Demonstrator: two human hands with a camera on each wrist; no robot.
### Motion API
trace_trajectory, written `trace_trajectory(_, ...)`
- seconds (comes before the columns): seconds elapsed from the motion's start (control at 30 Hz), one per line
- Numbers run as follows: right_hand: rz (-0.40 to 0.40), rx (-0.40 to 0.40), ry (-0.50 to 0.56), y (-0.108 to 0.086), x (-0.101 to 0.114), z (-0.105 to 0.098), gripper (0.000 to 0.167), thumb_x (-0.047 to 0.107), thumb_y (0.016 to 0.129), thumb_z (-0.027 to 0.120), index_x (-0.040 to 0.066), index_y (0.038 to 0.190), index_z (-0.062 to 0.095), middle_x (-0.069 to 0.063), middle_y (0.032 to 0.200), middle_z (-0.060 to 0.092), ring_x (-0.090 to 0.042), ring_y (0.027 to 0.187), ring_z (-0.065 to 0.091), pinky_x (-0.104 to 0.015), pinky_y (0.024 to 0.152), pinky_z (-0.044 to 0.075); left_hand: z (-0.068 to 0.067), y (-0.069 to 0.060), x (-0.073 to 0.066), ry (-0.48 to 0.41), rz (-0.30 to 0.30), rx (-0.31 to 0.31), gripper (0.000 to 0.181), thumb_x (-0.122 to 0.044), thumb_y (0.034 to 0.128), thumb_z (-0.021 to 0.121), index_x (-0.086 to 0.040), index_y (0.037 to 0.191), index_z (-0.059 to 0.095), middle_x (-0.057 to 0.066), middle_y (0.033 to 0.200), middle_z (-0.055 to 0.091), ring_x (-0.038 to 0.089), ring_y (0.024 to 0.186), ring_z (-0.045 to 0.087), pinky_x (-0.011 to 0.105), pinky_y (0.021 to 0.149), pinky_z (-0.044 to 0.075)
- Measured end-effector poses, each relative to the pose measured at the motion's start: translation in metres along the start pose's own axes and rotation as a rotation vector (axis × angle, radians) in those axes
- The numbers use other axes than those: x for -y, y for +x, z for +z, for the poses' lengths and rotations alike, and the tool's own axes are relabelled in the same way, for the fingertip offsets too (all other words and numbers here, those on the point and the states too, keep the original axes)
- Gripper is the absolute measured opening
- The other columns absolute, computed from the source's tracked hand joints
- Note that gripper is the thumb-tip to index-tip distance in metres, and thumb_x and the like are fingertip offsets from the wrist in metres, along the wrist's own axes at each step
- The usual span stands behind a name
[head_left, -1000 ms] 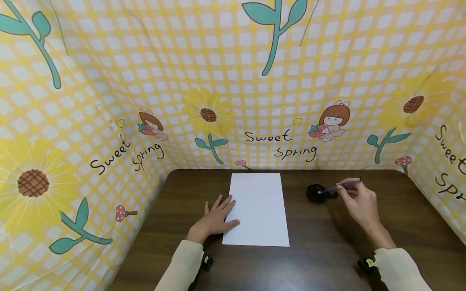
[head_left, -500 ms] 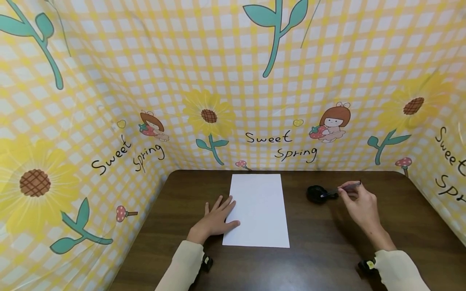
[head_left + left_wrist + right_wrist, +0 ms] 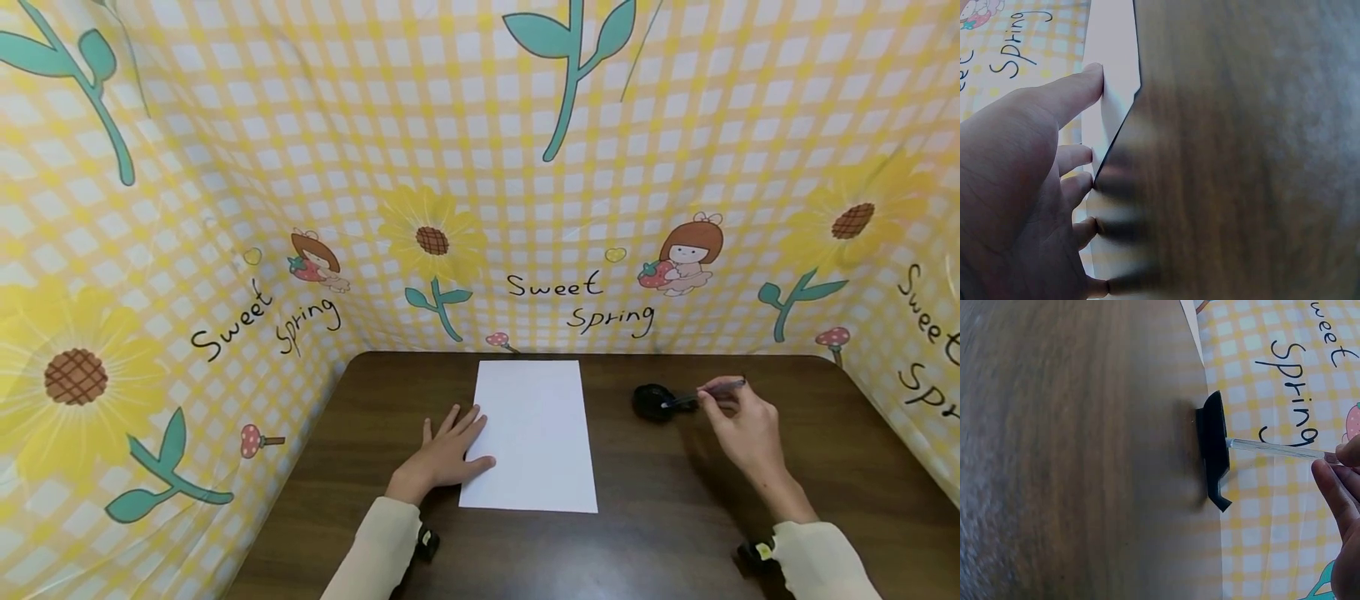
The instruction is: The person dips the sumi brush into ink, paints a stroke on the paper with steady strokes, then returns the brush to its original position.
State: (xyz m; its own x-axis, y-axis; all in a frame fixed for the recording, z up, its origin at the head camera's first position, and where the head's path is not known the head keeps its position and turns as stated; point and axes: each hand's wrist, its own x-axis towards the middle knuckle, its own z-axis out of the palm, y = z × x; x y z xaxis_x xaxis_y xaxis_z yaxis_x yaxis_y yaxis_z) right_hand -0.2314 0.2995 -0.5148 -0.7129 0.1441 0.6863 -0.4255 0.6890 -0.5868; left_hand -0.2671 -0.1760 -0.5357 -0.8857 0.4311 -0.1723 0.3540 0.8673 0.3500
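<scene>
A blank white sheet of paper (image 3: 536,433) lies on the brown table. My left hand (image 3: 441,457) rests on its left edge, fingers spread and straight; the left wrist view shows the thumb and some fingertips on the paper (image 3: 1113,44). To the right of the sheet stands a small round black dish (image 3: 649,402) with a short handle pointing right. My right hand (image 3: 746,429) pinches a slim clear pen-like rod (image 3: 693,398) between thumb and fingers. In the right wrist view the rod's pale tip meets the rim of the dish (image 3: 1213,440); the dish's contents are unclear.
A yellow checked cloth (image 3: 517,208) with flowers and lettering hangs behind and beside the wooden table (image 3: 630,533). Dark devices sit at both wrists, the left one (image 3: 427,543) and the right one (image 3: 756,554).
The rod's tip has moved from the dish's middle to its right side, near the handle, as my right hand shifted slightly. The left hand has stayed on the paper.
</scene>
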Motion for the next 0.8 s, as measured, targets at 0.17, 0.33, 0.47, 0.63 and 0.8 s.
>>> trace_trajectory(0.17, -0.015, -0.023, 0.012, 0.002, 0.005, -0.002, 0.019, -0.007, 0.092, 0.078, -0.005, 0.109, 0.068, -0.018, 0.097, 0.077, 0.03, 0.091, 0.056, 0.004, 0.081, 0.045, 0.0, 0.0, 0.001, -0.012, 0.018, -0.019, 0.083, -0.059, 0.1038, 0.059, -0.016, 0.17, 0.032, 0.007, 0.18, 0.019, 0.042, 0.167, 0.007, 0.082, 0.122, -0.004)
trace_trajectory(0.33, -0.009, -0.037, 0.014, 0.002, 0.009, -0.003, 0.019, -0.008, 0.091, 0.078, -0.005, 0.108, 0.069, -0.018, 0.097, 0.076, 0.03, 0.091, 0.056, 0.004, 0.08, 0.045, 0.001, 0.0, 0.001, -0.001, 0.017, -0.004, 0.083, -0.061, 0.1043, 0.056, -0.018, 0.17, 0.03, 0.005, 0.18, 0.017, 0.041, 0.167, 0.005, 0.082, 0.123, -0.004)
trace_trajectory(0.47, -0.015, -0.044, 0.017, 0.003, 0.009, -0.004, 0.019, -0.009, 0.091, 0.078, -0.006, 0.107, 0.069, -0.018, 0.096, 0.076, 0.03, 0.091, 0.056, 0.003, 0.08, 0.047, 0.001, 0.0, 0.0, 0.008, 0.006, -0.006, 0.084, -0.063, 0.1038, 0.056, -0.02, 0.171, 0.03, 0.003, 0.181, 0.017, 0.039, 0.168, 0.005, 0.081, 0.123, -0.003)
trace_trajectory(0.63, -0.025, -0.06, 0.021, 0.006, 0.011, -0.003, 0.018, -0.009, 0.091, 0.078, -0.007, 0.106, 0.069, -0.018, 0.096, 0.077, 0.029, 0.091, 0.057, 0.003, 0.081, 0.047, 0.001, -0.001, -0.001, 0.002, -0.003, -0.011, 0.084, -0.063, 0.1033, 0.057, -0.02, 0.17, 0.031, 0.002, 0.18, 0.017, 0.038, 0.168, 0.006, 0.081, 0.124, -0.001)
trace_trajectory(0.8, -0.011, -0.061, 0.031, 0.006, 0.013, -0.002, 0.016, -0.009, 0.091, 0.078, -0.007, 0.106, 0.069, -0.019, 0.096, 0.077, 0.028, 0.09, 0.058, 0.002, 0.081, 0.048, 0.001, -0.001, -0.001, -0.002, -0.002, -0.01, 0.084, -0.063, 0.1034, 0.057, -0.02, 0.17, 0.031, 0.002, 0.18, 0.018, 0.039, 0.168, 0.006, 0.081, 0.124, -0.002)
